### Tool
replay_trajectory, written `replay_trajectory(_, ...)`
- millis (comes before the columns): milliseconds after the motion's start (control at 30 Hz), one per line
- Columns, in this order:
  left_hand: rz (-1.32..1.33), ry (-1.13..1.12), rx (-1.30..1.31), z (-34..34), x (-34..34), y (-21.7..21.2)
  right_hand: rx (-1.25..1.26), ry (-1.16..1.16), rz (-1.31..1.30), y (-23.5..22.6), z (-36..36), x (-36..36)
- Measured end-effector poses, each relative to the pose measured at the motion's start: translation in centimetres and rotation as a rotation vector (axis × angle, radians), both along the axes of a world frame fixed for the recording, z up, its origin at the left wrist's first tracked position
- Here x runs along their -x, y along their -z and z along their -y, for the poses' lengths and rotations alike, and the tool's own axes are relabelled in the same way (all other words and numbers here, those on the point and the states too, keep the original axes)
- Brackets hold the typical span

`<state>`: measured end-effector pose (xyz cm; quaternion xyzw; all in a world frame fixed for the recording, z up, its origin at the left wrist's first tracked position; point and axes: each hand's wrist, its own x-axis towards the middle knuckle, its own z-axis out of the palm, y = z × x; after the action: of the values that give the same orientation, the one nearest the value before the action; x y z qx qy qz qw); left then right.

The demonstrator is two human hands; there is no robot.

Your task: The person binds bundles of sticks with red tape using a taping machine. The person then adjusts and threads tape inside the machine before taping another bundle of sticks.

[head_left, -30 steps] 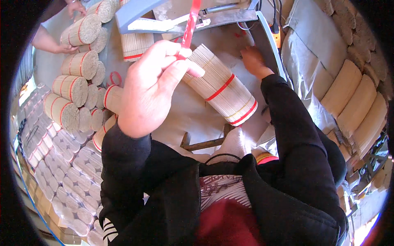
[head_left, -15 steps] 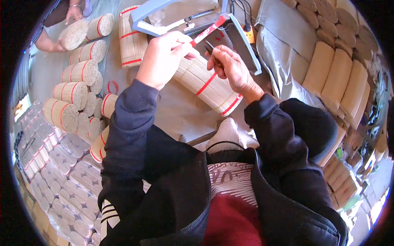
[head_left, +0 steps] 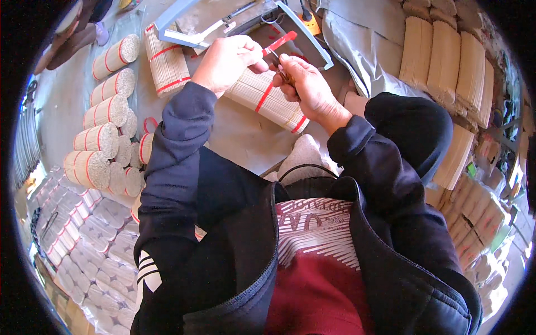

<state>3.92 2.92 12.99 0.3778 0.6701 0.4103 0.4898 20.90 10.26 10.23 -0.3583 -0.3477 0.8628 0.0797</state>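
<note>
Red tape is what both hands are working with in the head view, the only one here. The left hand [head_left: 226, 58] is pinching one end of a red strip [head_left: 279, 42] between thumb and forefinger, holding it up and taut above a bundle of thin pale sticks [head_left: 268, 100]. The right hand [head_left: 307, 86] is closed in a grip just beside it, fingers curled around a small dark tool that is too hidden to name, its tip meeting the strip. The bundle is lying on its side on the grey work surface [head_left: 234, 134], directly under both hands, and is already wearing two red bands across its width.

Judging by this, the person is in the middle of binding: the strip is being cut or fastened at the bundle's near end. The next move seems to call for keeping the strip tight while the right hand finishes at the tool, then pressing the loose end flat against the sticks.

Left of the arms, finished round bundles [head_left: 103, 111] with red bands are standing in rows. A grey metal frame [head_left: 184, 39] is sitting behind the hands, and flat tan stacks [head_left: 446, 50] are lining the right side.
</note>
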Motion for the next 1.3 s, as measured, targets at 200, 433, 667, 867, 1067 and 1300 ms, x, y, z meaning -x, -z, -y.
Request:
replay_trajectory(200,0.021,-0.002,0.051,-0.6,-0.5,0.9,0.013,0.057,0.062,0.5,-0.4,0.3)
replay_trajectory(433,0.046,-0.06,0.084,-0.9,0.4,1.9,-0.419,-0.028,0.564,7.9,-2.3,0.2)
replay_trajectory(667,0.009,-0.253,-0.06,-0.8,2.4,2.0,-0.928,-0.221,0.735,13.2,-5.1,0.3)
replay_trajectory(867,0.034,-0.379,-0.091,-0.6,3.2,3.1,-0.632,-0.126,-0.068,3.5,-1.8,7.0)
replay_trajectory(1067,0.088,-0.501,-0.085,-1.5,3.5,2.4,-0.245,-0.101,-0.285,3.3,-1.6,9.2)
replay_trajectory(1300,0.117,-0.592,-0.147,-2.1,4.8,1.7,-0.266,-0.047,-0.299,4.1,-0.9,11.6)
